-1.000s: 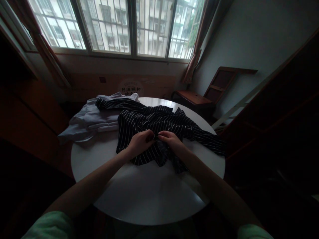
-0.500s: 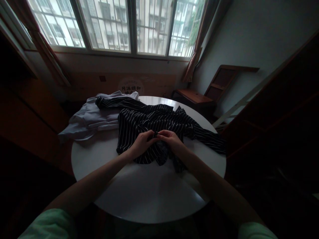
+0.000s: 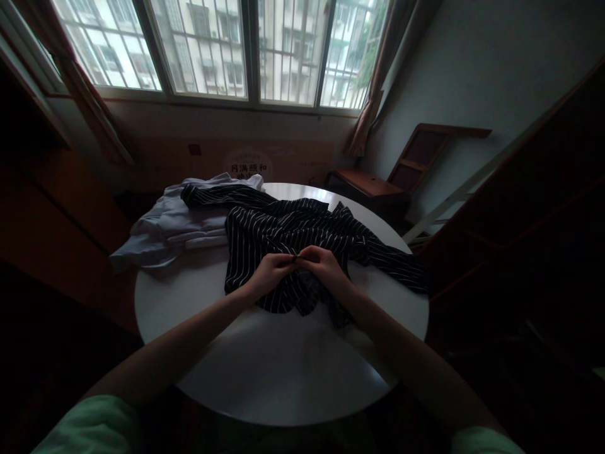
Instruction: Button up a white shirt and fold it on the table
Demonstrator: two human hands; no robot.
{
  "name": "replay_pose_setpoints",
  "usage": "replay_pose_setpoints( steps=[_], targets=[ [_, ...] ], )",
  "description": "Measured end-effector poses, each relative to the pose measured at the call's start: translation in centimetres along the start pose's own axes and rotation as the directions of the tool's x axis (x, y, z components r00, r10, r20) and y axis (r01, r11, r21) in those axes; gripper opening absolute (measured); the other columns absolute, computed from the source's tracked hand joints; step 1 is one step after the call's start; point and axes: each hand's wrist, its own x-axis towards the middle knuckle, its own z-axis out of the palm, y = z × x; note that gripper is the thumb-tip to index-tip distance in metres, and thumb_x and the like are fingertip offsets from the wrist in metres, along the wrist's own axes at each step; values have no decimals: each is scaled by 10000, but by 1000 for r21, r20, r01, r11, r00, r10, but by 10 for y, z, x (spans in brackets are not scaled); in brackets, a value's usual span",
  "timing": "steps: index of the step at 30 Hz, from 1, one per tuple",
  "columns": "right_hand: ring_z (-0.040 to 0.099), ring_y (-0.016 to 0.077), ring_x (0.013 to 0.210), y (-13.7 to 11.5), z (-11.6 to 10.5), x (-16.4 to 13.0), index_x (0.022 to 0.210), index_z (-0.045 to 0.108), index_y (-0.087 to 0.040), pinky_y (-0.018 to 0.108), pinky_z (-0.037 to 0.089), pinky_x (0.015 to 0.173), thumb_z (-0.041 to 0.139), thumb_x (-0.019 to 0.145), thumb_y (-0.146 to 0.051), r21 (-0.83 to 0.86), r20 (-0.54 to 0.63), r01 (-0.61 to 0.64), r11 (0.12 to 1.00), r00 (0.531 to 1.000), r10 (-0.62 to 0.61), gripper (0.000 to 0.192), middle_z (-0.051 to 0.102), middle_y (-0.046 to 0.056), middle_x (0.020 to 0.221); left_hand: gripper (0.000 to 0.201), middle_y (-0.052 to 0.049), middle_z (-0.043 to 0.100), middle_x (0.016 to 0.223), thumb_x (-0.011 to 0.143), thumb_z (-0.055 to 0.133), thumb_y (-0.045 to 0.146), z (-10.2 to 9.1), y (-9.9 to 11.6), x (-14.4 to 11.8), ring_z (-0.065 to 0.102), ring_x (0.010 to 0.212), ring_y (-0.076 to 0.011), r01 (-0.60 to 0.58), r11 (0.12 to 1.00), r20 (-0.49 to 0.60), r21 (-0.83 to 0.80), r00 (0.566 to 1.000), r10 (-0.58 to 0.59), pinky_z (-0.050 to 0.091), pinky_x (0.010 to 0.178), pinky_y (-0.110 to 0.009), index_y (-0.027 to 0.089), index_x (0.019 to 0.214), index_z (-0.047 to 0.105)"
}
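A black shirt with white stripes [image 3: 250,243] lies crumpled across the round white table [image 3: 283,372], one sleeve stretched out to the right and the other to the upper left. My left hand [image 3: 270,275] pinches a bit of its dark cloth near the middle. Fingertip to fingertip with it, my right hand [image 3: 326,268] pinches the same spot from the other side. Whether a button sits between the fingers is too small and dark to tell.
A pale grey garment [image 3: 165,217] is heaped at the table's left edge, partly under the striped sleeve. Behind on the right stands a wooden chair [image 3: 368,181]. A large cardboard box [image 3: 179,157] rests below the barred window. Dark furniture flanks both sides.
Both hands stay at the same spot with small finger shifts. The left fingers have straightened and moved slightly lower, and the shirt's left edge has been drawn a little to the right.
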Motion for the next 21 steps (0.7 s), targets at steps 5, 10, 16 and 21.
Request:
replay_pose_setpoints(
  steps=[5,10,16,21],
  targets=[
    [521,133,679,-2,7,-6,722,538,-181,281,416,667,619,669,-372,-128,-112,67,990,990,-81,214,556,2,698,169,4,582,623,754,568,249,1,-1,-2,491,585,-85,-39,997,-47,63,998,42,379,542,-196,104,706,642],
    [495,135,690,-1,13,-9,739,510,-183,271,401,659,568,690,-390,-99,-187,12,995,982,-31,220,533,2,707,136,5,591,602,744,574,215,4,-3,-4,495,557,-84,-68,975,-140,210,985,99,374,518,-190,113,686,642],
    [466,103,629,5,6,-5,742,484,-184,232,388,585,619,634,-422,126,-126,-126,984,982,142,295,488,-26,675,115,-16,653,708,770,551,186,0,-2,1,556,623,-101,-154,921,-70,358,979,191,425,593,-212,141,780,656],
    [448,95,561,-8,-20,6,734,471,-191,229,361,527,653,573,-381,194,-3,-203,960,978,208,308,484,-36,641,166,-4,614,678,769,554,285,-35,14,7,531,616,-93,-209,869,168,449,975,147,426,610,-209,152,755,653]
  ],
)
